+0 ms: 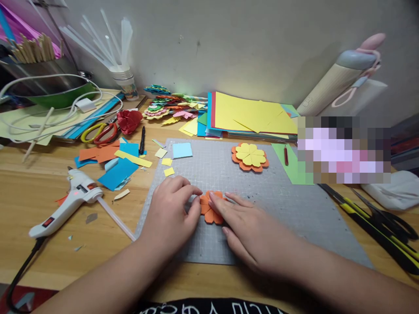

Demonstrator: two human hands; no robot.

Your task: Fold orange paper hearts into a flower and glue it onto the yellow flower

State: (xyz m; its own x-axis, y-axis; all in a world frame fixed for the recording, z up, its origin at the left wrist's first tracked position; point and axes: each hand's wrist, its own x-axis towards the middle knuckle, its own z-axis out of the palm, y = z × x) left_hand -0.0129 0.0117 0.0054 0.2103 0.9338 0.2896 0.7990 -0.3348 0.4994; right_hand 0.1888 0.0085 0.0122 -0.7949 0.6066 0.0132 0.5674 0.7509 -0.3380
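Note:
An orange paper flower (212,217) lies on the grey cutting mat (294,226), partly covered by my fingers. My left hand (175,213) is curled, its thumb and index finger closed on the flower's left edge. Across the flower's right side rest the outstretched fingers of my right hand (250,229), pressing it flat with the thumb apart. Further back on the mat is a yellow paper flower (250,154) stacked on a larger orange one (240,163). Small yellow paper squares (169,172) and a light blue square (182,150) lie beyond my left hand.
A glue gun (65,203) with its cord lies left, near paper scraps (121,172), scissors (106,133) and a black pen (142,140). Coloured sheets (248,109) and finished paper flowers (160,109) sit by the wall. A yellow-black cutter (376,226) and black scissors (389,218) lie right.

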